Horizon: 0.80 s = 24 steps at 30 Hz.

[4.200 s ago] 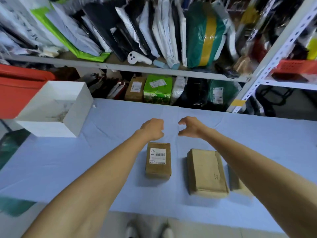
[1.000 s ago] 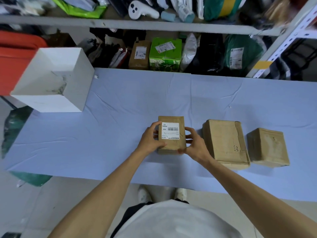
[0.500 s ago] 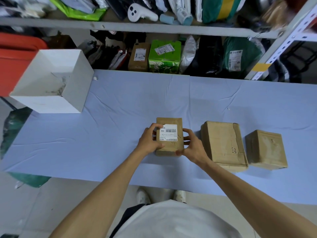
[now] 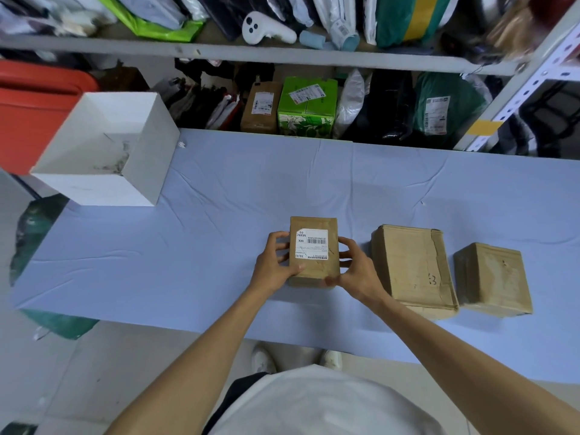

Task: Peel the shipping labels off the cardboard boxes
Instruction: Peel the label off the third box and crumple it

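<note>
Left grip [image 4: 276, 262] and right grip [image 4: 356, 273] clasp the box [image 4: 314, 273] at its sides; the label [image 4: 312, 244], fully stuck, may tear if yanked.

Item 1: labelled box [image 4: 314, 271]. Small brown carton, long axis running away from the person, gripped at its sides by the left hand [image 4: 274, 265] and right hand [image 4: 354, 271]. The white shipping label [image 4: 311, 244] lies flat on the top face (barcode and "MXRC" print read upside down from here).

Item 2: middle box [image 4: 411, 268]. The largest; it stands just right of item 1 on the blue cloth [image 4: 219, 246], with a wrinkled taped seam along its right edge and a pen mark near the front.

Item 3: right box [image 4: 492, 277]. Small and dented, glossy with tape, beside item 2.
</note>
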Tool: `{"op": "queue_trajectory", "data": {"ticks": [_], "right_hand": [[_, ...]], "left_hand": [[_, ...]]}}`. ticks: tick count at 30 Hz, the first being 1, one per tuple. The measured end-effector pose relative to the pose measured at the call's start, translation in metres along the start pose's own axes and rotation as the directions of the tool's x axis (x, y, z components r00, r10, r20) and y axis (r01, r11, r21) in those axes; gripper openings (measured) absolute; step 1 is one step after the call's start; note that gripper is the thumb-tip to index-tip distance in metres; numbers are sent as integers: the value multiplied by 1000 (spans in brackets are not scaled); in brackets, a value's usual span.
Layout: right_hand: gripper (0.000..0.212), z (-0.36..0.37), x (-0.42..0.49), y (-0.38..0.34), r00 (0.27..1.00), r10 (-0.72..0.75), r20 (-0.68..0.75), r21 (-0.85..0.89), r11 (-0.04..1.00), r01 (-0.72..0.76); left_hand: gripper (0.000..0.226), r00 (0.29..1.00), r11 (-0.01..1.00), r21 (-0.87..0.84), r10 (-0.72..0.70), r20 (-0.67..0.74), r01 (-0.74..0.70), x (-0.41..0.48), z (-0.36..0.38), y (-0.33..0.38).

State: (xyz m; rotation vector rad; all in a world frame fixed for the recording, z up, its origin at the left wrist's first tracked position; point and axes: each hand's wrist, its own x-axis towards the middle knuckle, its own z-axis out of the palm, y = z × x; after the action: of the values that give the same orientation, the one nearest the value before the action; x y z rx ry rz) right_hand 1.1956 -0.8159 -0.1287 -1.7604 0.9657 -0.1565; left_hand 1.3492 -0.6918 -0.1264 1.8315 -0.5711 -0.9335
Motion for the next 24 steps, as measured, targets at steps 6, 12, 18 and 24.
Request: {"op": "queue_trajectory", "data": {"ticks": [6, 12, 18, 24], "right_hand": [[94, -1, 1, -1, 1000, -8, 0, -6, 1000, 8], [94, -1, 0, 1, 1000, -3, 2, -8, 1000, 3], [93, -1, 0, -1, 1000, 15, 4, 12, 1000, -15], [96, -3, -1, -1, 1000, 23, 10, 17, 1000, -24]], "left_hand": [[68, 1000, 1000, -17, -16, -3, 16, -3, 2, -2], [45, 994, 994, 99, 52, -97, -42, 11, -2, 11], [16, 977, 956, 267, 161, -142, -118, 36, 5, 28], [8, 956, 929, 367, 155, -249, -55, 41, 17, 26]]}}
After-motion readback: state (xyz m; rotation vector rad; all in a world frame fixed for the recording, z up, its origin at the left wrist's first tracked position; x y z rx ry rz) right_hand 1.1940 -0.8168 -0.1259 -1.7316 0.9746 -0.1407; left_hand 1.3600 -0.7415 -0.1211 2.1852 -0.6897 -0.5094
